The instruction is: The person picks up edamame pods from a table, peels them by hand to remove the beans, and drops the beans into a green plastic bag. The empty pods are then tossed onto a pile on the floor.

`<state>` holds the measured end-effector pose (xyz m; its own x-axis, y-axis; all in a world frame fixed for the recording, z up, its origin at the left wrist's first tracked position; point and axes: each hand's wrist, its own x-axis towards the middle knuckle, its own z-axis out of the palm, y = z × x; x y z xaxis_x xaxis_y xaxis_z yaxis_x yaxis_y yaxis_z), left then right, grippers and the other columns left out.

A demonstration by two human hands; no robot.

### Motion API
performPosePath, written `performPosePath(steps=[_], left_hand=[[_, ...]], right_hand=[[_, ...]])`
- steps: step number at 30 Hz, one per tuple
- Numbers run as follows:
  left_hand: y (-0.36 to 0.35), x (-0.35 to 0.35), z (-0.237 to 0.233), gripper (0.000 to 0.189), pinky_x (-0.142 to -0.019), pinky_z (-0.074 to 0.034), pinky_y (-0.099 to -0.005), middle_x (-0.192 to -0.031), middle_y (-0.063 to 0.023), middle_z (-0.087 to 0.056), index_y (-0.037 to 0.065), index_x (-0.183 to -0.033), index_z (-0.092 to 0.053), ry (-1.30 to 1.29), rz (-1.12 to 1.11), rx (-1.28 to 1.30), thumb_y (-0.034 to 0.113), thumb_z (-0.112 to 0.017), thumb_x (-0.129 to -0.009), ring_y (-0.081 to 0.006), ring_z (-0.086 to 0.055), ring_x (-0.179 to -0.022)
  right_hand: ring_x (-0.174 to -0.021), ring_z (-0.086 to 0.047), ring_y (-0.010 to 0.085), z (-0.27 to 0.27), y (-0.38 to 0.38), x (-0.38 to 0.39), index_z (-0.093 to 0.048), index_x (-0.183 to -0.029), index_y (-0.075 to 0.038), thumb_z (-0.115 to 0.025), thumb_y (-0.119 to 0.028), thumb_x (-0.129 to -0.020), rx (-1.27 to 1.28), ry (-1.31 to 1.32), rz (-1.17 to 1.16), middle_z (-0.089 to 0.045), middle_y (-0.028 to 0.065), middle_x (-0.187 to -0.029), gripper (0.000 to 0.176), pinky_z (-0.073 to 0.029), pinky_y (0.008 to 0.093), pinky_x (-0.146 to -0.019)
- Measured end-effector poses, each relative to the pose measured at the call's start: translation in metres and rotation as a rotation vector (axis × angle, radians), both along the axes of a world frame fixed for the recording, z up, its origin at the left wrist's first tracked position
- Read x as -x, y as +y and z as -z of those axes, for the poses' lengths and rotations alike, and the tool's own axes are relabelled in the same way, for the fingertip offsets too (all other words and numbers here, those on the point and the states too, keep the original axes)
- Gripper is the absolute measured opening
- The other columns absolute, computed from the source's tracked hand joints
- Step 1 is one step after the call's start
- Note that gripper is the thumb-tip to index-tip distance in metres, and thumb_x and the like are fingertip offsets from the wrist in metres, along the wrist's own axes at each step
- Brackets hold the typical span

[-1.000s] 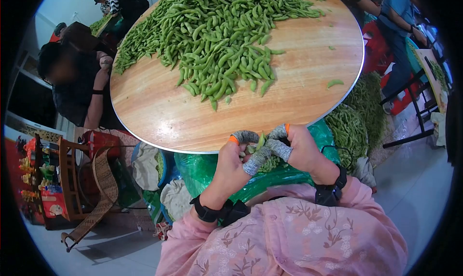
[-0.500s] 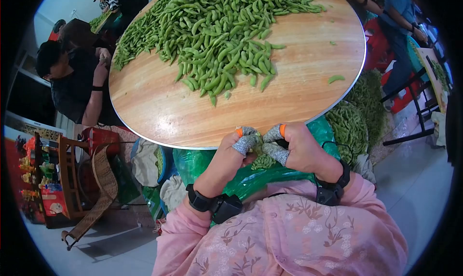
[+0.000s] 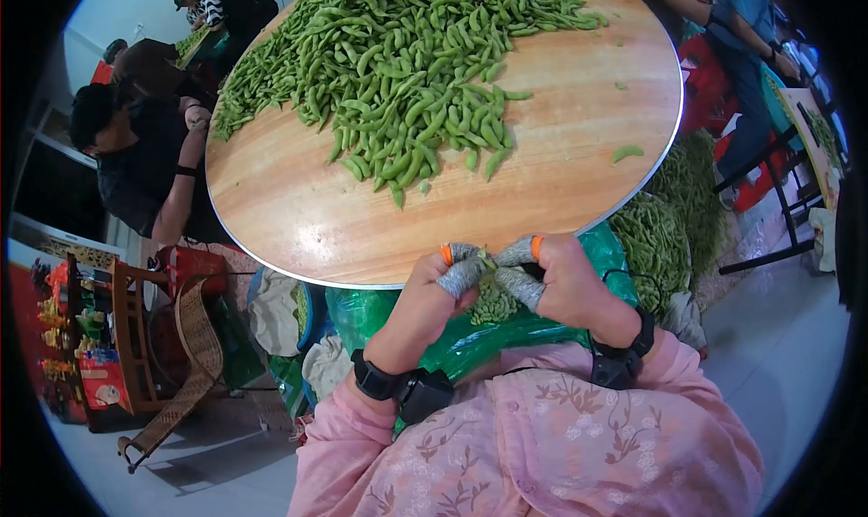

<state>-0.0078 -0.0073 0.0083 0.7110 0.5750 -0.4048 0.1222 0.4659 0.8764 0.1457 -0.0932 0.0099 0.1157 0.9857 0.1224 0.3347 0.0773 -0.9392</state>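
Note:
Just off the near edge of the round wooden table (image 3: 307, 219), my left hand (image 3: 443, 286) and my right hand (image 3: 551, 282) meet, with grey finger covers on thumbs and forefingers. Both pinch a small green bean pod (image 3: 488, 262) between their fingertips; most of it is hidden. Below them, a heap of shelled green beans (image 3: 495, 305) lies on green plastic sheeting (image 3: 452, 343) over my lap. A large pile of green pods (image 3: 407, 83) covers the far part of the table. One loose pod (image 3: 627, 154) rests near its right side.
Full sacks of pods (image 3: 655, 246) stand right of the table. A co-worker (image 3: 145, 146) sits at the left, another (image 3: 741, 38) at the upper right. A wooden chair (image 3: 172, 354) and a cloth-covered blue tub (image 3: 276, 309) are at the lower left.
My hands have stayed together in nearly the same place, with fingers slightly shifted. The heap of shelled beans shows more plainly below them. The view has tilted a little.

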Motion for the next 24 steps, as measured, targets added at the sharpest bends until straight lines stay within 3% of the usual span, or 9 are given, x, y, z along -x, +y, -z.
performPosePath(steps=[2,4,9,11,18,20,21,22,24], left_hand=[[-0.004,0.001,-0.002,0.012,-0.042,-0.027,-0.0168,-0.061,0.0025,-0.049,0.005,-0.082,-0.056,-0.015,0.048,-0.076,0.016,-0.050,-0.084,-0.0044,-0.040,-0.048],[-0.010,0.000,0.003,0.012,-0.047,-0.032,-0.0161,-0.064,0.0037,-0.050,0.003,-0.087,-0.057,-0.004,0.087,-0.567,0.012,-0.051,-0.085,-0.0032,-0.041,-0.053],[-0.015,-0.001,0.000,0.012,-0.050,-0.034,-0.0161,-0.067,0.0039,-0.052,0.003,-0.089,-0.056,-0.027,0.122,-0.406,0.013,-0.052,-0.084,-0.0026,-0.044,-0.056],[-0.016,0.000,0.000,0.009,-0.049,-0.035,-0.0163,-0.068,0.0034,-0.053,0.004,-0.088,-0.055,-0.020,0.043,-0.175,0.009,-0.049,-0.084,-0.0031,-0.045,-0.056],[-0.021,-0.005,0.018,0.016,-0.054,-0.040,-0.0182,-0.070,-0.0006,-0.055,0.004,-0.091,-0.054,-0.103,-0.135,-0.053,-0.001,-0.044,-0.079,-0.0062,-0.052,-0.063],[-0.021,-0.004,0.007,0.016,-0.058,-0.043,-0.0205,-0.076,-0.0040,-0.058,0.001,-0.089,-0.055,-0.010,-0.009,-0.377,-0.002,-0.045,-0.078,-0.0084,-0.055,-0.070],[-0.017,-0.003,0.006,0.016,-0.058,-0.043,-0.0205,-0.076,-0.0040,-0.058,0.001,-0.089,-0.055,-0.013,-0.008,-0.380,-0.002,-0.045,-0.078,-0.0084,-0.055,-0.070],[-0.011,-0.002,0.006,0.013,-0.057,-0.043,-0.0211,-0.076,-0.0044,-0.059,0.000,-0.088,-0.055,0.055,0.033,-0.596,-0.001,-0.046,-0.078,-0.0085,-0.055,-0.069],[0.000,-0.007,-0.001,0.011,-0.057,-0.043,-0.0216,-0.076,-0.0049,-0.060,-0.001,-0.086,-0.056,0.121,0.080,-0.814,0.000,-0.047,-0.079,-0.0086,-0.055,-0.069]], right_hand=[[-0.058,-0.054,0.0124,0.002,-0.002,-0.001,-0.059,-0.081,0.001,-0.056,0.000,-0.070,0.045,0.095,0.048,-0.059,0.0104,-0.066,0.011,-0.042,0.0258,-0.054],[-0.064,-0.050,0.0057,0.009,-0.001,-0.002,-0.059,-0.085,0.003,-0.056,0.000,-0.074,0.011,0.380,0.085,-0.060,0.0050,-0.069,0.012,-0.043,0.0233,-0.057],[-0.064,-0.051,0.0066,0.002,-0.004,-0.004,-0.059,-0.085,0.003,-0.056,0.001,-0.074,0.023,0.226,-0.016,-0.060,0.0060,-0.070,0.012,-0.043,0.0240,-0.057],[-0.064,-0.051,0.0064,-0.003,-0.004,-0.004,-0.059,-0.085,0.002,-0.056,0.000,-0.074,0.025,0.181,-0.041,-0.060,0.0066,-0.070,0.012,-0.043,0.0241,-0.057],[-0.061,-0.056,0.0147,0.001,-0.003,0.003,-0.060,-0.084,0.000,-0.057,0.000,-0.073,-0.140,0.020,-0.042,-0.062,0.0098,-0.073,0.012,-0.044,0.0252,-0.058],[-0.061,-0.057,0.0162,0.001,-0.008,-0.008,-0.060,-0.084,0.000,-0.057,0.000,-0.072,-0.177,0.006,0.005,-0.062,0.0104,-0.073,0.013,-0.045,0.0250,-0.059],[-0.063,-0.057,0.0162,0.000,-0.016,-0.021,-0.060,-0.086,0.000,-0.057,0.000,-0.072,-0.188,-0.040,0.131,-0.062,0.0112,-0.074,0.014,-0.045,0.0246,-0.060],[-0.065,-0.058,0.0161,-0.001,-0.024,-0.035,-0.060,-0.087,0.001,-0.056,0.000,-0.072,-0.199,-0.085,0.257,-0.062,0.0121,-0.074,0.015,-0.045,0.0243,-0.060],[-0.066,-0.059,0.0166,-0.009,-0.044,-0.073,-0.059,-0.088,0.001,-0.056,-0.001,-0.072,-0.043,-0.111,0.387,-0.061,0.0125,-0.073,0.016,-0.045,0.0237,-0.060]])
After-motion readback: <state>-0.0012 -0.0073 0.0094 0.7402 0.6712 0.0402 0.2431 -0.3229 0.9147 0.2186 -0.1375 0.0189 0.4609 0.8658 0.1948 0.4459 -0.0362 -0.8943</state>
